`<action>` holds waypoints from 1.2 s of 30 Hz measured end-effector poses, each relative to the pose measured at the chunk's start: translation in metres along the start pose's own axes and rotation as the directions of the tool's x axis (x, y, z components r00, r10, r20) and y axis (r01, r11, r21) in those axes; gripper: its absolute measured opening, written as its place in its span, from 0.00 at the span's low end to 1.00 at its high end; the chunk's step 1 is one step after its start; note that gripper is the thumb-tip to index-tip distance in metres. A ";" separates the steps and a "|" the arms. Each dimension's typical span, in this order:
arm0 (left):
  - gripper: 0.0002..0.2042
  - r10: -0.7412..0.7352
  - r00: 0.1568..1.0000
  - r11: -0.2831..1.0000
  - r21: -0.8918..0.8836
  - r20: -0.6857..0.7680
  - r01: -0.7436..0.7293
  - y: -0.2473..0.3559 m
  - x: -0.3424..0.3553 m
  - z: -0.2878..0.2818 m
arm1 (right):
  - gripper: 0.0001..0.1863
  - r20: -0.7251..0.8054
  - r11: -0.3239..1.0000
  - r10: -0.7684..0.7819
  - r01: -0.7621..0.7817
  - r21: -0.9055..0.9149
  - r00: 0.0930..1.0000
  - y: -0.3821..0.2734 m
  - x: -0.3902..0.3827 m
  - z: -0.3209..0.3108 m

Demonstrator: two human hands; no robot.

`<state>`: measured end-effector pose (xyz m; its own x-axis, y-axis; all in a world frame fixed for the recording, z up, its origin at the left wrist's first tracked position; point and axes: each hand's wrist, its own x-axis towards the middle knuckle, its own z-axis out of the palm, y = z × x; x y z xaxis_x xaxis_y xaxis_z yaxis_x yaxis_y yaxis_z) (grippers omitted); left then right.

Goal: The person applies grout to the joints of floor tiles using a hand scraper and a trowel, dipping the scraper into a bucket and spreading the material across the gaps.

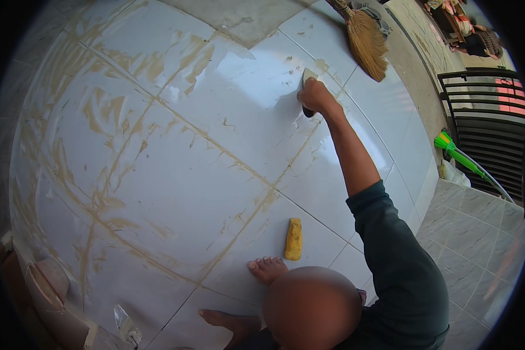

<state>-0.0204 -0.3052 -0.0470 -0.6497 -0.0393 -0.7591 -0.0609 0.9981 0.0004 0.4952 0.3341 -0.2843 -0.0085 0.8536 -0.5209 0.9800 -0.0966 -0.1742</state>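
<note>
Gripping a scraper (310, 74) in the right hand (316, 95), with fingers curled snugly around the dark handle (308, 112), perhaps so as to stop any twisting. Pointing the pale blade away from the body, with the bare forearm (351, 149) stretched far out over the white tiled floor (181, 192), likely to get at a spot well away from the feet. Cannot tell for sure about the blade touching the floor. Cannot see the left hand at all, so cannot tell about its fingers or its hold. Resting bare feet (269, 270) on the floor, with a yellow block (294, 239) just beside the toes, maybe put there to be easy to grab. Seeing tan smears (114, 114) mostly toward the left, along the lines and across the flat parts. Spotting, too, a straw broom (366, 44) at the far edge and a green brush (458, 156) near the black gate (487, 119), maybe set aside to be out of the way.
</note>
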 end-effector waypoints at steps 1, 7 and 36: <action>0.22 -0.004 1.000 1.000 0.003 -0.007 0.004 -0.002 0.000 0.000 | 0.23 0.088 1.000 0.009 -0.007 -0.024 0.996 0.004 0.004 -0.002; 0.22 -0.040 0.999 0.999 0.002 -0.033 0.040 -0.011 -0.003 0.000 | 0.13 0.008 0.984 -0.087 0.084 0.156 0.996 0.079 0.042 -0.028; 0.22 0.000 0.996 1.000 -0.020 -0.090 -0.002 -0.037 -0.011 -0.002 | 0.15 0.148 0.996 0.060 -0.069 0.057 0.987 0.120 -0.052 -0.001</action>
<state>-0.0125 -0.3420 -0.0372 -0.7154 -0.0430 -0.6973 -0.0743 0.9971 0.0147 0.6137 0.2785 -0.2768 0.0206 0.7613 -0.6480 0.9652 -0.1842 -0.1857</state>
